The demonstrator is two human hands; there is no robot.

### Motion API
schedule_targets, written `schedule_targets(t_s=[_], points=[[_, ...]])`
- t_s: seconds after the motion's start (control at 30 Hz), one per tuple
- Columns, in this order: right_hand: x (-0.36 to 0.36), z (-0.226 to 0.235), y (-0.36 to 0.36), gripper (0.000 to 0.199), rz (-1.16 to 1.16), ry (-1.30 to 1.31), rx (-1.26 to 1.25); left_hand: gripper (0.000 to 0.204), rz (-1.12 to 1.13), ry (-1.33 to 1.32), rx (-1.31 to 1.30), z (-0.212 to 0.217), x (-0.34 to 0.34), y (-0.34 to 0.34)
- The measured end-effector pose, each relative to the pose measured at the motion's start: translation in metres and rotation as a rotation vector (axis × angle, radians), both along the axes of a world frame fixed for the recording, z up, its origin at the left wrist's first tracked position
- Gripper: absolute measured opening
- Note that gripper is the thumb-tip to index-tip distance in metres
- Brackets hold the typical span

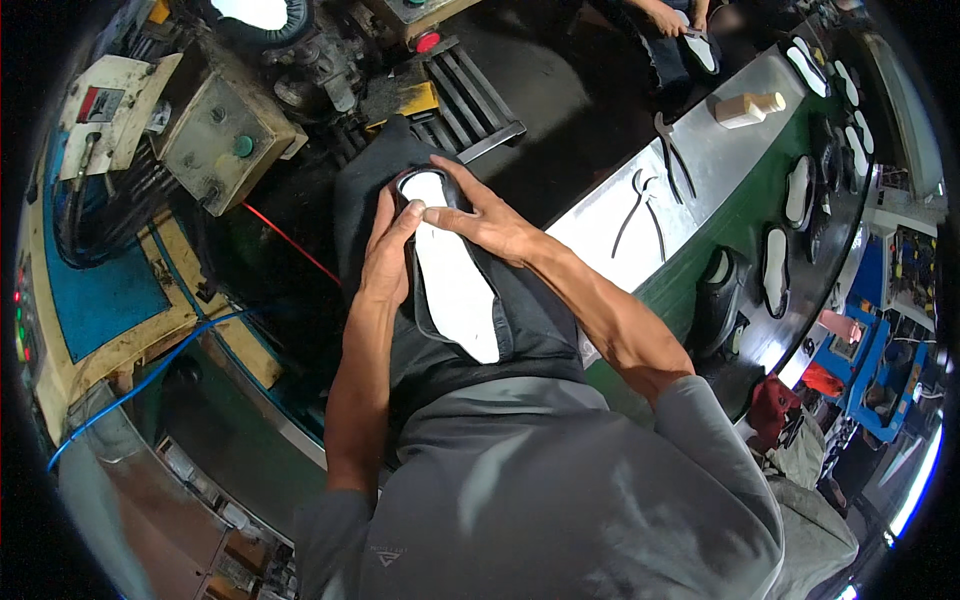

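A black shoe upper [424, 318] with a white insole board [455, 280] facing up lies over my lap. My left hand [388, 252] grips its far left side, thumb pressed on the white board near the narrow end. From the other side my right hand [490, 222] wraps that same end, its thumb meeting the left thumb on the board. The fingers beneath the shoe are partly hidden. To the right, two pairs of pincers, one [640, 215] nearer and another [675, 158] farther off, lie on a metal bench top [610, 190].
A pale bottle [748, 110] stands farther along the bench. Several shoes, one a black shoe [718, 295], line the right side. On my left are a machine control box [225, 150] with a green button and a blue hose [150, 390]. Another person's hands [680, 20] work at the top.
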State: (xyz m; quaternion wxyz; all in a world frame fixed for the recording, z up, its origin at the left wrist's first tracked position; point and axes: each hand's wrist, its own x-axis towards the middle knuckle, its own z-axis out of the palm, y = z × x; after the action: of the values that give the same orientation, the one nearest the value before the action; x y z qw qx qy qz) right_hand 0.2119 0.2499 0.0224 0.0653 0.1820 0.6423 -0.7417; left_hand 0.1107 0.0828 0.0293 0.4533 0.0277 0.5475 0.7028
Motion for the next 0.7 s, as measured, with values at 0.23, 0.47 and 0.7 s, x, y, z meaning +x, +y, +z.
schedule_targets(t_s=[0.23, 0.47, 0.7], points=[[0.066, 0.004, -0.03, 0.107, -0.098, -0.045, 0.192, 0.084, -0.157, 0.167, -0.181, 0.003, 0.016, -0.003], [0.108, 0.029, -0.023, 0.08, -0.107, -0.219, 0.142, 0.091, -0.428, 0.288, -0.359, 0.014, 0.055, -0.073], [0.109, 0.04, -0.011, 0.084, 0.162, -0.285, 0.18, 0.093, -0.387, 0.195, -0.15, 0.007, 0.066, -0.082]])
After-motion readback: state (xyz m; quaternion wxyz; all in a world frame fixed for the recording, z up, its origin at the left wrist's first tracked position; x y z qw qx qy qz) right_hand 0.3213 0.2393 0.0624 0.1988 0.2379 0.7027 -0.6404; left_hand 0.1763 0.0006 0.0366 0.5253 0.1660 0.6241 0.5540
